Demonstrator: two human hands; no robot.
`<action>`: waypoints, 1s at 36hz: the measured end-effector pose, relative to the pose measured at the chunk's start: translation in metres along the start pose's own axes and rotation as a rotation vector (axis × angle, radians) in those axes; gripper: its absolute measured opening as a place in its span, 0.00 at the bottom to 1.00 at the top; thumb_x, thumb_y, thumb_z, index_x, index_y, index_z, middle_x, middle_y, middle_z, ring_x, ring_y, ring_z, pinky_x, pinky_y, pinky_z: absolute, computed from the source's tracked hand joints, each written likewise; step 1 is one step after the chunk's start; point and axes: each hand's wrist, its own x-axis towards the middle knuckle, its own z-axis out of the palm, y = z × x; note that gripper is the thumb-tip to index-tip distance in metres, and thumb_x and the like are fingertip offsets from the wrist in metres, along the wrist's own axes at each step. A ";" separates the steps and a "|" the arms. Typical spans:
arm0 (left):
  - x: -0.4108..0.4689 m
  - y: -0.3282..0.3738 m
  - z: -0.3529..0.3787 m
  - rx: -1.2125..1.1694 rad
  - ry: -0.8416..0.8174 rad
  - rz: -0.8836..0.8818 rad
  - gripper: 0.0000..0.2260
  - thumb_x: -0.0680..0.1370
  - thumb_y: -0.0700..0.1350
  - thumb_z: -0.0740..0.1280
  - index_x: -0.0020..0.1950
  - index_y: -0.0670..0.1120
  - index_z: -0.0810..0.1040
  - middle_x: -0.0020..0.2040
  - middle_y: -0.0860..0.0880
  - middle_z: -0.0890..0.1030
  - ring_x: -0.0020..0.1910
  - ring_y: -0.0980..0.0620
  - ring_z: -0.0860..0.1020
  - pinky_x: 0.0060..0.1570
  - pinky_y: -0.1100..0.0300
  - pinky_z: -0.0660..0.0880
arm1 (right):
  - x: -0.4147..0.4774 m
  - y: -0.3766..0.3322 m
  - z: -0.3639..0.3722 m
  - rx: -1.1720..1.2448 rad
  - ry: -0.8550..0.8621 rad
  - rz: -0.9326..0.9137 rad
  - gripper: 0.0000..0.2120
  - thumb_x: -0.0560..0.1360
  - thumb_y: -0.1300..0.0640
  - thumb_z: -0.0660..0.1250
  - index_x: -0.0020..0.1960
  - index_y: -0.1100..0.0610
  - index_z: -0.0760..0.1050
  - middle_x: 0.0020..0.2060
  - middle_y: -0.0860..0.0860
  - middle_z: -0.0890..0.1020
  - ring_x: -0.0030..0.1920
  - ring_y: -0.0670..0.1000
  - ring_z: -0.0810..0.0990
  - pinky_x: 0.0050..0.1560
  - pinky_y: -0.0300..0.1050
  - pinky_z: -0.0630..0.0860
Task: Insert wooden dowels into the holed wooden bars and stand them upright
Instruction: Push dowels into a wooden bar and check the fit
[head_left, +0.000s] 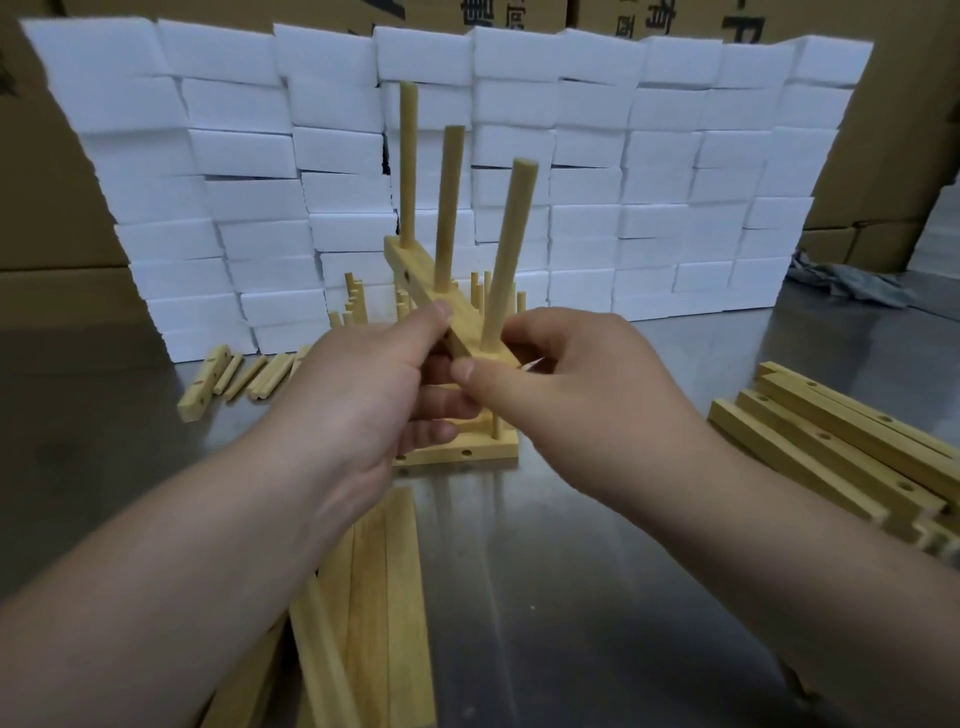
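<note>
- Wooden bar (451, 312) with three upright dowels (509, 254), gripped by left hand (379, 395) and right hand (566, 395) above steel table (597, 571).
- Loose bars (841, 447) stacked right.

Both forearms bare, reaching fwd from the bottom corners, converging mid-frame. L hand (374, 384) grips holed bar (420, 266) from the left w/ thumb on top, fingers curled under. R hand (566, 400) pinches bar's near end, thumb in front, fingers curled behind.
</note>
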 end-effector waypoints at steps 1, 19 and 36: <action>0.000 0.000 0.000 0.003 0.000 -0.001 0.12 0.78 0.49 0.63 0.43 0.43 0.81 0.31 0.47 0.82 0.22 0.56 0.76 0.20 0.66 0.71 | 0.000 0.002 -0.001 -0.017 0.001 -0.020 0.06 0.70 0.48 0.67 0.35 0.44 0.75 0.26 0.37 0.78 0.29 0.34 0.75 0.26 0.26 0.67; -0.008 -0.011 0.006 0.452 -0.258 0.043 0.09 0.76 0.50 0.63 0.42 0.48 0.80 0.37 0.52 0.83 0.31 0.51 0.80 0.31 0.64 0.74 | 0.028 0.019 -0.035 0.139 0.476 0.079 0.13 0.72 0.54 0.68 0.28 0.48 0.77 0.35 0.56 0.83 0.37 0.56 0.81 0.44 0.52 0.78; -0.015 -0.041 0.010 1.571 -0.618 0.244 0.16 0.78 0.59 0.52 0.41 0.49 0.69 0.34 0.53 0.67 0.39 0.51 0.68 0.33 0.58 0.61 | 0.051 0.106 -0.032 0.095 0.452 0.603 0.13 0.72 0.61 0.66 0.52 0.70 0.77 0.43 0.69 0.79 0.37 0.53 0.69 0.32 0.41 0.61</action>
